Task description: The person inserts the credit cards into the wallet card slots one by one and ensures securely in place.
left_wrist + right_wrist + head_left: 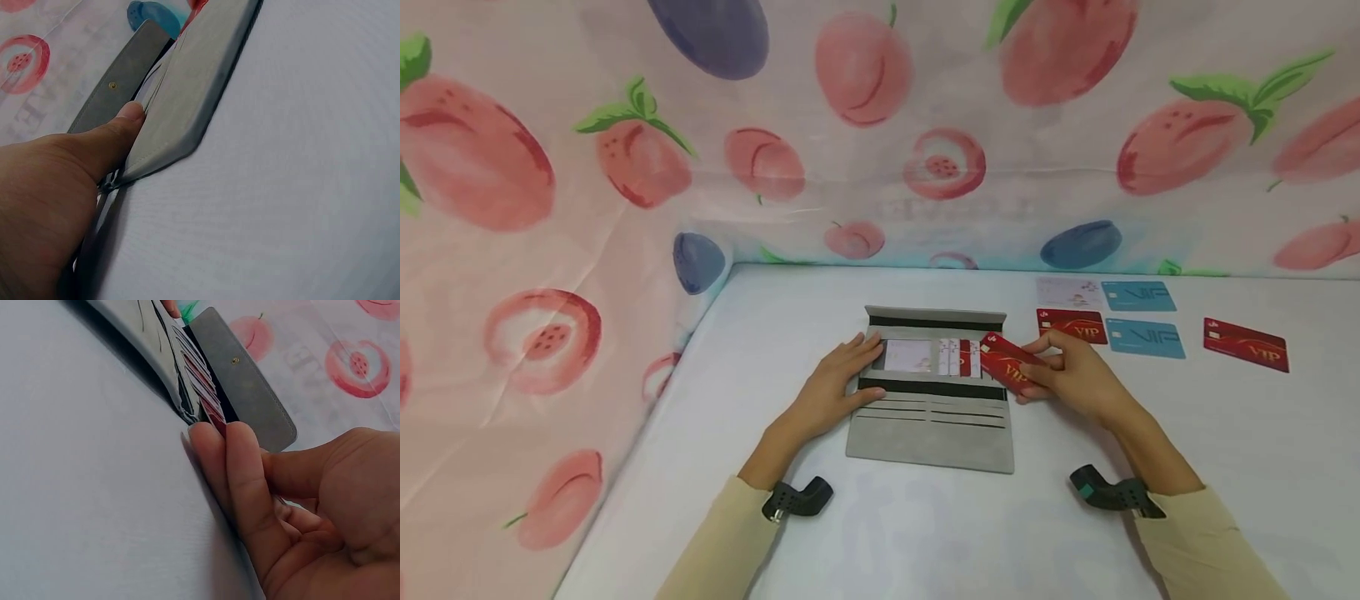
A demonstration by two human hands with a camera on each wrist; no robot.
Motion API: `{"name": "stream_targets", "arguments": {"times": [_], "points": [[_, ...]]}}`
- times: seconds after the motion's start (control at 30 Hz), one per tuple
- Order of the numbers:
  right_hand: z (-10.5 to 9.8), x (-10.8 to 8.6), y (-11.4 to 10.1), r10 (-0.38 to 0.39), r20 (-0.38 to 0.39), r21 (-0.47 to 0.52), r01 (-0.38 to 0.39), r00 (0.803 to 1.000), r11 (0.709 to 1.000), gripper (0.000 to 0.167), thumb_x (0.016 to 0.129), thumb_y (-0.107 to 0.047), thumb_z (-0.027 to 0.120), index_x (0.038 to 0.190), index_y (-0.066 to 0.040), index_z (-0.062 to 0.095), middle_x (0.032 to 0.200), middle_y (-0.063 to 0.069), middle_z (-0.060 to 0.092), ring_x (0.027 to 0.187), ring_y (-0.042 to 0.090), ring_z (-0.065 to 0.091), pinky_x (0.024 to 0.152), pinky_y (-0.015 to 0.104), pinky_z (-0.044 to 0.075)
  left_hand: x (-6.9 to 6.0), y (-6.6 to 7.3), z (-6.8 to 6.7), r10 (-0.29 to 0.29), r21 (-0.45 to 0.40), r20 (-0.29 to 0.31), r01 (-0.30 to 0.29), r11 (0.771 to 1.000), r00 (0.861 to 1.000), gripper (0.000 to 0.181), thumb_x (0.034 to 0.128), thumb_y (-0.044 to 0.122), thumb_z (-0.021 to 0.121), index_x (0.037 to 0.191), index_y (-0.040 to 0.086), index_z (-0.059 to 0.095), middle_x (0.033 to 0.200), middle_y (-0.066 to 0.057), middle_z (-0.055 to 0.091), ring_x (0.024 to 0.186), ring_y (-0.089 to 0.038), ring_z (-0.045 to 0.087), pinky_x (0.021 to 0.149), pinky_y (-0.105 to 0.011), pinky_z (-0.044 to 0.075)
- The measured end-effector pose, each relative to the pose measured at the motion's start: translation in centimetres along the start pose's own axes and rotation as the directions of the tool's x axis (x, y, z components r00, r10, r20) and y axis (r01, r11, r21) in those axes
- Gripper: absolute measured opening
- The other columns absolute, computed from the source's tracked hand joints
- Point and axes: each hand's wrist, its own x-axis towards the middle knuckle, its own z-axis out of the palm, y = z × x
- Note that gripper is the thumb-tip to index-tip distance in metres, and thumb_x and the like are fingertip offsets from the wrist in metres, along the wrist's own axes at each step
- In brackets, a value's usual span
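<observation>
A grey wallet (929, 442) lies unfolded on the white table, several cards showing in its slots, among them a white patterned card (908, 356). My left hand (831, 387) rests on the wallet's left edge with fingers extended; in the left wrist view its thumb (128, 119) lies against the wallet. Between thumb and fingers, my right hand (1078, 375) pinches a red VIP card (1003, 360), tilted over the wallet's right edge beside the slots. In the right wrist view the fingers (244, 462) hide most of this card.
Right of the wallet lie a pale patterned card (1067, 292), two blue VIP cards (1138, 296) and another red VIP card (1078, 325). Farther right is a separate red VIP card (1246, 344). A fruit-printed cloth (865, 200) rises behind and left of the table.
</observation>
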Motion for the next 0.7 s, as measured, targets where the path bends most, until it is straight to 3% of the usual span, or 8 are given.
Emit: {"name": "stream_targets", "arguments": {"times": [0.17,0.37,0.6,0.7], "points": [[0.1,-0.2,-0.2,-0.021,-0.017,-0.050,0.020,1.000,0.999,0.042,0.101,-0.015,0.065,0.135,0.006,0.052,0.128,0.036,0.063,0.085,0.023,0.076,0.079,0.025,0.063,0.0,0.0,0.0,0.002,0.007,0.004,-0.002,1.000,1.000,0.070,0.0949,0.030,0.073,0.153,0.004,0.045,0.164,-0.011,0.038,0.156,-0.036,0.027,0.128,-0.055,0.023],[0.4,-0.5,-0.6,-0.065,-0.085,-0.186,0.048,0.994,0.981,0.037,0.099,-0.016,0.068,0.131,0.002,0.060,0.124,0.033,0.066,0.098,0.034,0.069,0.083,0.042,0.065,0.0,0.1,-0.1,-0.012,-0.005,0.009,0.012,1.000,1.000,0.071,0.0946,0.032,0.073,0.154,0.005,0.045,0.165,-0.010,0.037,0.156,-0.034,0.026,0.128,-0.055,0.021],[0.3,-0.7,-1.0,-0.092,-0.078,-0.226,0.072,0.993,0.972,0.036,0.100,-0.012,0.065,0.133,0.002,0.059,0.112,0.031,0.067,0.061,0.016,0.068,0.066,0.023,0.055,0.1,0.0,0.0,-0.021,-0.007,0.014,0.021,1.000,1.000,0.070,0.0952,0.033,0.072,0.154,0.006,0.044,0.165,-0.009,0.036,0.157,-0.032,0.025,0.129,-0.053,0.020],[0.2,-0.7,-1.0,-0.097,-0.063,-0.237,0.079,0.993,0.968,0.037,0.100,-0.012,0.065,0.135,0.001,0.058,0.109,0.028,0.067,0.060,0.014,0.067,0.060,0.022,0.054,0.0,0.1,-0.1,-0.021,-0.006,0.015,0.021,1.000,1.000,0.071,0.0950,0.032,0.072,0.154,0.005,0.044,0.165,-0.009,0.036,0.157,-0.033,0.025,0.129,-0.054,0.020]]}}
